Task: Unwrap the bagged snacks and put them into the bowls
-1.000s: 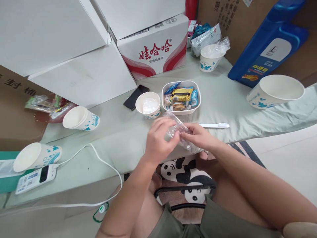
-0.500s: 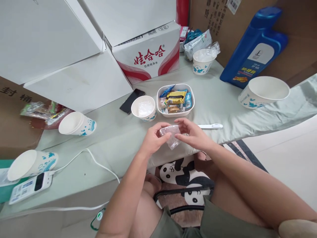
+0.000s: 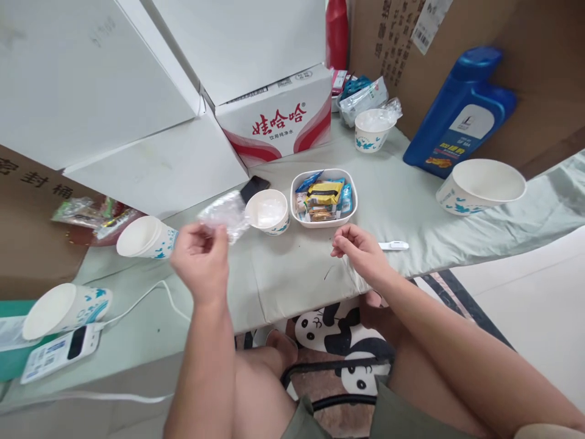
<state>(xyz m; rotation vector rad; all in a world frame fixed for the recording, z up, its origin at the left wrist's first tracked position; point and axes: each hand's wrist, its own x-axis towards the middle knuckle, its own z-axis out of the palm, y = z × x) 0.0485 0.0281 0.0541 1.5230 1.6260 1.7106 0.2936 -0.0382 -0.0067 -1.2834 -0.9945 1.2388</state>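
Note:
My left hand [image 3: 201, 262] pinches a clear plastic bag [image 3: 227, 214], slightly blurred, and holds it above the cloth at the left of a paper cup [image 3: 280, 227]. That cup has blue leaf prints and clear plastic inside. Over the front of the table my right hand [image 3: 360, 251] has its fingers curled together; whether anything small is between them I cannot make out. Just behind it sits a white tray [image 3: 324, 224] of wrapped snacks, among them a yellow packet [image 3: 324, 192]. Beside the right hand lies a white plastic stick-like tool [image 3: 395, 246], partly covered by the hand.
Stacked paper cups [image 3: 141, 238], another cup [image 3: 86, 305] and a white device [image 3: 59, 353] with a cable are at left. A black phone [image 3: 254, 188] lies behind the plastic bag. A blue bottle [image 3: 461, 116] and a large paper bowl [image 3: 479, 189] stand at right.
My hands have moved apart. The left has carried the clear plastic to the left and it now hangs spread out; the right has let go of it and stays near the tray.

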